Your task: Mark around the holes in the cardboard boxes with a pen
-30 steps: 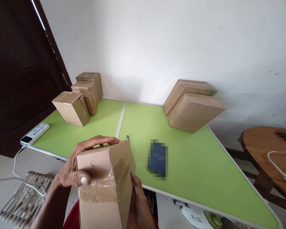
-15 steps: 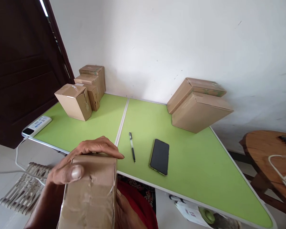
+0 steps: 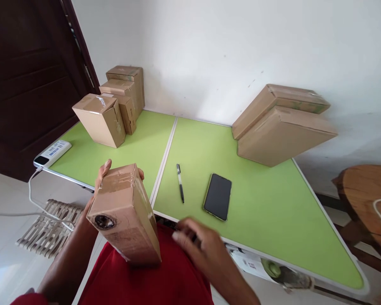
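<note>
A taped cardboard box (image 3: 127, 224) is tilted in front of my red shirt, close to the table's near edge. My left hand (image 3: 102, 174) grips it from behind, with the thumb along the left side and a fingertip showing past the top right corner. On the box's near face is a dark round hole or mark; I cannot tell which. To the right of the box, my right hand (image 3: 206, 245) is apart from it and holds nothing, its fingers loosely bent. A pen (image 3: 180, 184) and a phone (image 3: 217, 197) lie on the green table (image 3: 266, 203).
Several cardboard boxes (image 3: 98, 120) stand at the table's back left. Two more boxes (image 3: 285, 135) lean against the wall at right. A white device (image 3: 53, 153) with a cable sits at the left edge. Beyond the right edge is a wooden stool (image 3: 365, 195).
The box has turned, so a different face with the dark round spot shows. My right hand has come off the box and moved right. The view has shifted slightly.
</note>
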{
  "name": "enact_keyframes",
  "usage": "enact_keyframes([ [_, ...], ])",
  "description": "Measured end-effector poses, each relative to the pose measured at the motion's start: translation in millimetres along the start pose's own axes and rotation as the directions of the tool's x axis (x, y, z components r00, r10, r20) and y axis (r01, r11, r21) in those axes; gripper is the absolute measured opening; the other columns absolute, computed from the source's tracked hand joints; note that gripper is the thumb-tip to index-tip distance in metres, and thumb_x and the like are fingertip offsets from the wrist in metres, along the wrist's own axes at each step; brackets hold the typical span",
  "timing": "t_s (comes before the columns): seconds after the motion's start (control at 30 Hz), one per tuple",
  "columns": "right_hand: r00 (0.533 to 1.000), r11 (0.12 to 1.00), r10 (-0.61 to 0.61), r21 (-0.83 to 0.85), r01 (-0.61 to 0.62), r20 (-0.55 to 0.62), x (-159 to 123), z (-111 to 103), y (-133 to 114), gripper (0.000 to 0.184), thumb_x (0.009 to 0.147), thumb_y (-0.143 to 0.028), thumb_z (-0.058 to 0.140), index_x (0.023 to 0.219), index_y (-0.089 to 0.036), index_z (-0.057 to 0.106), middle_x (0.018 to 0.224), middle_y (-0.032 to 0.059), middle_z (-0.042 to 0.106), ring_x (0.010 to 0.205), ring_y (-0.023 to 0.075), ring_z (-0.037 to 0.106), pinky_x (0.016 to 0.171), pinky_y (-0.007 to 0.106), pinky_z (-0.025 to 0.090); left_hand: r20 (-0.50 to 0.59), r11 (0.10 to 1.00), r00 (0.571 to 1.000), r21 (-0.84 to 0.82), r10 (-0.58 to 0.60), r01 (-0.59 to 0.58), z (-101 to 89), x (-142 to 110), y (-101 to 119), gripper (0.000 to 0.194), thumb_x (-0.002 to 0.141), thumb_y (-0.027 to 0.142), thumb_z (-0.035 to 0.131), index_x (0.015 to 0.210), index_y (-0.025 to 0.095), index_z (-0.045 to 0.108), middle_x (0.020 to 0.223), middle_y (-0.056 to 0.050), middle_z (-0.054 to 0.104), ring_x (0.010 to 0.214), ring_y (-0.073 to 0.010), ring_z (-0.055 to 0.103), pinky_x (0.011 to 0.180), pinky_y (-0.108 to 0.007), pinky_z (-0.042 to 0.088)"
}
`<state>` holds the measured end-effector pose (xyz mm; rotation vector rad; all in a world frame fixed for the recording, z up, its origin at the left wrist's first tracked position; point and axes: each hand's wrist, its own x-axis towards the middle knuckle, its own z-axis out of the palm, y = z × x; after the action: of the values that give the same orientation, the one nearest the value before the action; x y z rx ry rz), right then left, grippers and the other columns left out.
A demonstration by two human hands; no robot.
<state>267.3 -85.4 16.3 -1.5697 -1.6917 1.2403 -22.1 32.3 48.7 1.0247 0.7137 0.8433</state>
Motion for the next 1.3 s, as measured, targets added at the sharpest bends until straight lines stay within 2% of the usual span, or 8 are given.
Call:
enact_keyframes([
  [0.07, 0.907, 0.932, -0.216, -0.355, 0.08, -0.362, 27.9, -15.5, 24.1, 0.043, 0.11, -0.055, 0.052, 0.125, -0.019, 0.07, 0.114, 0.0159, 0.075, 0.103, 0.0325, 0.071, 0.086, 0.044, 0.057, 0.07, 0.993, 0.993, -0.064, -0.099, 0.103, -2.3, 7.5, -2.8, 0.098, 0.089, 0.093, 0.021, 0.114, 0.015, 0.076, 0.084, -0.007, 0.076, 0.071, -0.0277, 0.07, 0.066, -0.035, 0.057],
  [0.17, 0.823, 0.796, -0.378, -0.603, 0.055, -0.425, 67.0, -24.0, 61.4, 0.045, 0.11, -0.043, 0.052, 0.141, -0.013, 0.064, 0.14, 0.0266, 0.066, 0.127, 0.0431, 0.061, 0.102, 0.06, 0.054, 0.135, 0.98, 0.978, -0.096, -0.159, 0.173, 0.8, 14.9, -3.2, 0.102, 0.086, 0.095, 0.025, 0.118, 0.012, 0.076, 0.086, -0.009, 0.077, 0.072, -0.0288, 0.07, 0.067, -0.036, 0.056],
  [0.4, 0.864, 0.738, -0.37, -0.672, 0.051, -0.341, 98.8, -5.5, 91.4, 0.03, 0.106, -0.029, 0.059, 0.132, -0.018, 0.069, 0.135, 0.0229, 0.071, 0.123, 0.042, 0.065, 0.099, 0.06, 0.056, 0.151, 0.944, 0.962, -0.209, -0.226, 0.254, 18.1, 24.3, 3.0, 0.098, 0.081, 0.099, 0.04, 0.108, 0.012, 0.077, 0.081, -0.009, 0.076, 0.069, -0.0264, 0.071, 0.064, -0.034, 0.056],
  [0.6, 0.845, 0.697, -0.406, -0.716, 0.04, -0.348, 91.1, -36.3, 91.6, 0.028, 0.111, -0.033, 0.055, 0.13, -0.019, 0.069, 0.127, 0.0182, 0.072, 0.12, 0.0352, 0.066, 0.106, 0.053, 0.057, 0.16, 0.97, 0.974, -0.162, -0.158, 0.184, 18.4, 47.6, 1.0, 0.096, 0.087, 0.096, 0.04, 0.107, 0.011, 0.078, 0.098, -0.011, 0.078, 0.076, -0.0245, 0.069, 0.067, -0.034, 0.054],
  [0.77, 0.884, 0.597, -0.294, -0.792, -0.127, -0.363, 85.7, -54.2, 95.7, 0.038, 0.104, -0.008, 0.049, 0.137, -0.013, 0.069, 0.104, 0.0174, 0.071, 0.097, 0.0342, 0.068, 0.065, 0.04, 0.055, 0.281, 0.951, 0.948, -0.222, -0.15, 0.216, 21.5, 63.2, -12.5, 0.09, 0.081, 0.095, 0.058, 0.106, 0.011, 0.077, 0.102, -0.019, 0.08, 0.085, -0.0312, 0.074, 0.074, -0.039, 0.059],
  [0.9, 0.927, 0.516, -0.222, -0.843, -0.152, -0.303, 83.6, -51.1, 89.6, 0.052, 0.098, 0.006, 0.047, 0.141, -0.014, 0.068, 0.106, 0.0148, 0.071, 0.1, 0.0317, 0.068, 0.056, 0.034, 0.047, 0.177, 0.952, 0.969, -0.224, -0.171, 0.209, 32.9, 61.2, -9.6, 0.079, 0.084, 0.089, 0.065, 0.103, 0.013, 0.077, 0.1, -0.018, 0.08, 0.081, -0.0294, 0.075, 0.072, -0.037, 0.06],
  [1.1, 0.937, 0.481, -0.117, -0.844, -0.236, -0.329, 74.0, -57.2, 78.1, 0.037, 0.102, 0.0, 0.055, 0.135, -0.009, 0.07, 0.108, 0.0147, 0.071, 0.103, 0.0307, 0.071, 0.056, 0.033, 0.05, -0.159, 0.998, 0.987, -0.054, -0.037, 0.029, 34.4, 53.1, 10.4, 0.05, 0.082, 0.062, 0.091, 0.096, 0.014, 0.083, 0.089, -0.007, 0.077, 0.07, -0.0152, 0.068, 0.063, -0.023, 0.055],
  [1.3, 0.968, 0.484, -0.047, -0.853, -0.193, -0.246, 88.6, -50.3, 58.3, 0.036, 0.108, -0.008, 0.052, 0.141, -0.011, 0.067, 0.122, 0.0165, 0.072, 0.116, 0.0308, 0.07, 0.072, 0.035, 0.059, -0.126, 0.999, 0.991, 0.012, -0.04, 0.042, 24.3, 51.6, 11.9, 0.053, 0.088, 0.067, 0.082, 0.099, 0.016, 0.086, 0.087, -0.008, 0.078, 0.07, -0.0183, 0.071, 0.064, -0.026, 0.057],
])
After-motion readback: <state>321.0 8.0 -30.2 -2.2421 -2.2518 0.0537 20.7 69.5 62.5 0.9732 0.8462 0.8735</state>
